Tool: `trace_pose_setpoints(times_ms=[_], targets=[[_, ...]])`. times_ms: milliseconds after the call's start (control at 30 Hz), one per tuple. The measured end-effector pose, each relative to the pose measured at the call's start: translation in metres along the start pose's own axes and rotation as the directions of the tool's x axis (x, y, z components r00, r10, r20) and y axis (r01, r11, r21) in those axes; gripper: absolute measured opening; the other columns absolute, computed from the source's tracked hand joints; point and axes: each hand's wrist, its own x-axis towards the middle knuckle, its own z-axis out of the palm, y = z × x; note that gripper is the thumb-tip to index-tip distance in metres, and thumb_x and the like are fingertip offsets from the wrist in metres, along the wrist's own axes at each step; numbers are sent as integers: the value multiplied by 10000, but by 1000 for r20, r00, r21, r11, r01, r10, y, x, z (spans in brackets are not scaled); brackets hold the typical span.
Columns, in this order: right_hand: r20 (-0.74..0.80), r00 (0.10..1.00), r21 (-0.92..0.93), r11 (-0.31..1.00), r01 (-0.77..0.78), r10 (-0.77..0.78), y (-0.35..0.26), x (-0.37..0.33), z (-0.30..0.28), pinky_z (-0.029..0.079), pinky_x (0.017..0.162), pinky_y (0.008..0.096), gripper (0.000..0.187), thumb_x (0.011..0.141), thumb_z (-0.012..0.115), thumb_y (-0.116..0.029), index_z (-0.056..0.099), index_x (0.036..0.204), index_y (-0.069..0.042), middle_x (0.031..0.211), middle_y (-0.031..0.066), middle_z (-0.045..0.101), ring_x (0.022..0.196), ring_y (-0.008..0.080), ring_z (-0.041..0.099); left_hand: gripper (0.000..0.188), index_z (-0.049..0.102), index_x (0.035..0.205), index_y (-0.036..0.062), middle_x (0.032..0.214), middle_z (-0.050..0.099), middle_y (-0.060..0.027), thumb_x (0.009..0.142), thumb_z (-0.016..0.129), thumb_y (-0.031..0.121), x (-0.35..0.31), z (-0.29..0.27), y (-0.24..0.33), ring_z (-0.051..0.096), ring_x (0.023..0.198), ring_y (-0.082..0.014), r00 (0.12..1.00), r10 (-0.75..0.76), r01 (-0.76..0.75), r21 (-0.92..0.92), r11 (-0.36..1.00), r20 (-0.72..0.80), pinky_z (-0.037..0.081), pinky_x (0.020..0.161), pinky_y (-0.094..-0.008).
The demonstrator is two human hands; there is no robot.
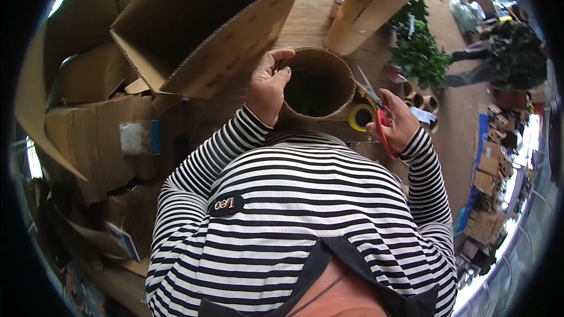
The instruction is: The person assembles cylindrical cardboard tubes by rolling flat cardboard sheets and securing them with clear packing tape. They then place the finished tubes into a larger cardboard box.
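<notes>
An upright brown cardboard tube (322, 62) stands on the table close in front of me, its round mouth open toward me and its inside dark. My left hand (270, 85) is closed at the left side of its rim, fingers and thumb bent together there. To the right of the tube, my right hand (396, 118) grips red-handled scissors (383, 132). Their blades are parted and point up and left, past the tube's right side. Between the tube and that hand lies a yellow tape roll (353, 118).
A large open cardboard box (235, 41) rises at the left, above stacked cardboard (94, 141). Beyond my tube stands another cardboard tube (355, 20), beside leafy green plants (420, 53). At far right, a person (470, 53) is near a dark leafy bundle (517, 53).
</notes>
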Motion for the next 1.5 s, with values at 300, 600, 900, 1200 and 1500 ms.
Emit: trace_pose_setpoints(times_ms=[300,600,900,1200,1500], targets=[[-239,971,-262,963,-64,-1,-44,-16,8,547,706,439,275,815,718,-282,605,969,-84,865,150,659,816,352,669,365,546,1302,16,1299,551,-72,946,490,-43,-3,-5,-5,511,1186,-138,975,81,-91,40,995,206,375,1069,-263],[-346,935,-283,959,-29,-74,-39,-24,15,542,608,429,156,783,691,-158,588,880,-93,796,144,672,744,343,679,388,524,1321,8,1287,556,-95,938,480,-42,-6,-7,1,515,1215,-167,947,9,-21,35,999,321,382,1096,-284],[-322,905,-431,894,121,-277,-20,-13,19,556,653,390,393,750,754,-95,649,1128,-74,885,127,689,741,318,680,486,404,1421,-27,1365,556,-155,938,461,-34,11,-10,4,520,1261,-205,926,20,-41,48,998,378,369,1138,-317],[-431,827,-388,902,192,-362,-22,0,18,536,643,458,182,748,677,-172,628,903,-91,750,122,641,704,335,656,479,413,1426,-52,1351,579,-176,964,513,20,28,-5,12,531,1265,-205,855,-51,-69,211,975,515,409,1109,-311],[-510,723,-374,878,300,-465,-15,13,19,524,602,454,172,736,687,-171,626,880,-100,692,99,628,629,330,634,316,649,1260,-3,1204,701,-143,946,639,38,27,-13,14,680,1078,-196,904,59,-292,512,808,424,535,984,-295]])
